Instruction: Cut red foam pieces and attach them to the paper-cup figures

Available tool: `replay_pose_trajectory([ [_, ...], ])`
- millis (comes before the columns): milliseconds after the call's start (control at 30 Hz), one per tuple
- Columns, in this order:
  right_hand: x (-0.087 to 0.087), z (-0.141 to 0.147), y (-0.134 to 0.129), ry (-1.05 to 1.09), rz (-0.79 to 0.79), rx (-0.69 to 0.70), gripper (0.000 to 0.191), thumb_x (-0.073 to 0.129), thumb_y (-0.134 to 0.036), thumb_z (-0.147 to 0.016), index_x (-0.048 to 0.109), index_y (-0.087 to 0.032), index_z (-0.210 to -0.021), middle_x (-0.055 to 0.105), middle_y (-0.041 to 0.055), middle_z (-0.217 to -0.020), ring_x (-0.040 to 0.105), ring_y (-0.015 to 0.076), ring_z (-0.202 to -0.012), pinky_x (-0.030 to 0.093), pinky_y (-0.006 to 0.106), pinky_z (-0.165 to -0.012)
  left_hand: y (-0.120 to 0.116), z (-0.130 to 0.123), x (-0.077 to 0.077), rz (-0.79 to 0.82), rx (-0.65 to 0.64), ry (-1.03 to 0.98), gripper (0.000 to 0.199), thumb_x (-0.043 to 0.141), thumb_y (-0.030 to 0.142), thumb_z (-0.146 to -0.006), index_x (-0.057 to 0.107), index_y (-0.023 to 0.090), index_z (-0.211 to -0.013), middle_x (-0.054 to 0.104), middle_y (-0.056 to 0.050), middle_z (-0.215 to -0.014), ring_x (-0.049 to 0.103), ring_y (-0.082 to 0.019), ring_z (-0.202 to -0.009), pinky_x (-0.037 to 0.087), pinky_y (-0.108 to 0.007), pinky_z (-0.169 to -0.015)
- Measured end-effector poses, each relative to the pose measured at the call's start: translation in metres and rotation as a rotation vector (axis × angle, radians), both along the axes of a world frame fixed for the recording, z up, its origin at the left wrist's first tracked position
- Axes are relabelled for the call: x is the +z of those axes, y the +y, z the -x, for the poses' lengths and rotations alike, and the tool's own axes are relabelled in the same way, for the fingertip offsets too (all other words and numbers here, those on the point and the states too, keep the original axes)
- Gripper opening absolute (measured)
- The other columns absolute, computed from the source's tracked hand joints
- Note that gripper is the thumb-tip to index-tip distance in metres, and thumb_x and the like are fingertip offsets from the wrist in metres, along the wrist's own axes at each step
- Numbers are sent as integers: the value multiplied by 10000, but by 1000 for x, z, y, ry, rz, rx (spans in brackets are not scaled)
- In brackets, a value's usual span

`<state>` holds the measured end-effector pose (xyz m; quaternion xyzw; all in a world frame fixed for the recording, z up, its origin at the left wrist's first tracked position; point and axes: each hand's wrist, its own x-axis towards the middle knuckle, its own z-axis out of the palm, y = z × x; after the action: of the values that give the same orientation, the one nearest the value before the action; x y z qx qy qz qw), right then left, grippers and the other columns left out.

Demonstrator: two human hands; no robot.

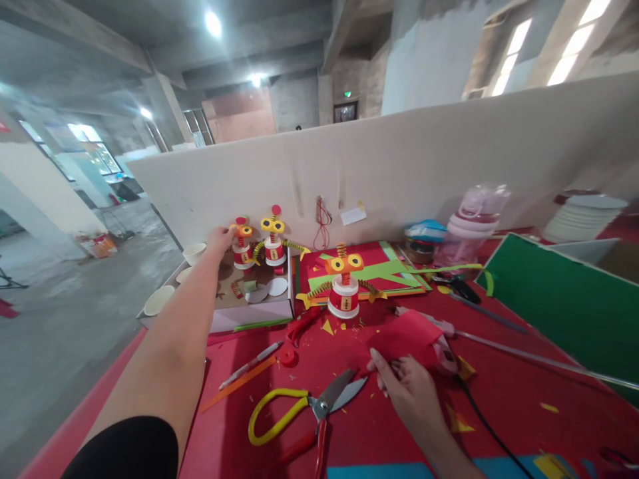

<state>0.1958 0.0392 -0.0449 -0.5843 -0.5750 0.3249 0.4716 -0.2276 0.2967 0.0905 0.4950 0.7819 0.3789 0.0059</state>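
Desk (pixel 239 426) covering: smooth red, scattered with small yellow paper scraps. Landmark for all places: the shallow box (pixel 259 318), white outside, brown inside.

Materials. Right of the box lies a stack of coloured paper (pixel 372 256), red and bright green, flat, edges uneven. Nearer the wearer than the box, to its right, metal scissors (pixel 324 402) with one yellow and one red handle; blades parted. Between box and scissors: a slim pen (pixel 251 365), an orange paper strip (pixel 239 382) and a small red roll (pixel 287 357). Well right of the box, a red sheet (pixel 412 327) lies partly over a pink corded tool (pixel 446 354).

Containers. The box holds two paper-cup figures, white discs (pixel 277 287) and a rolled green piece (pixel 250 286). White cups (pixel 194 252) sit at its left edge. Far right of it, a translucent pink bottle (pixel 469 229); contents unclear.

Figures. Left figure (pixel 242 254), in the box: white cup, red band, orange mask, yellow ringed eyes. Right figure (pixel 274 249), beside it: yellow mask, red disc on top, pleated arms. Third figure (pixel 344 297) stands upright on the desk, just right of the box.

Hands. Left hand (pixel 220 241) is at the left figure's head; grip cannot be told. Right hand (pixel 402 379), near the red sheet: fingers loosely curled, thumb extended; cannot tell whether they pinch anything.
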Motion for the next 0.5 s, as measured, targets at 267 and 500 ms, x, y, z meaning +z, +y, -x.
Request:
replay_pose_trajectory([
  [267, -2, 0, 0, 3, -2, -1, 517, 505, -643, -782, 645, -176, -612, 582, 37, -471, 543, 151, -433, 398, 239, -447, 6, -16, -3, 20, -17, 115, 305, 557, 432, -788, 622, 178, -946, 670, -81, -909, 602, -211, -835, 411, -282, -715],
  [500, 0, 2, 0, 29, 19, 2, 522, 514, -657, -761, 630, -174, -601, 584, 52, -482, 547, 159, -443, 383, 238, -425, 9, -18, -4, 23, -27, 38, 321, 457, 423, -830, 646, 164, -812, 620, -57, -698, 581, -216, -718, 379, -284, -621],
])
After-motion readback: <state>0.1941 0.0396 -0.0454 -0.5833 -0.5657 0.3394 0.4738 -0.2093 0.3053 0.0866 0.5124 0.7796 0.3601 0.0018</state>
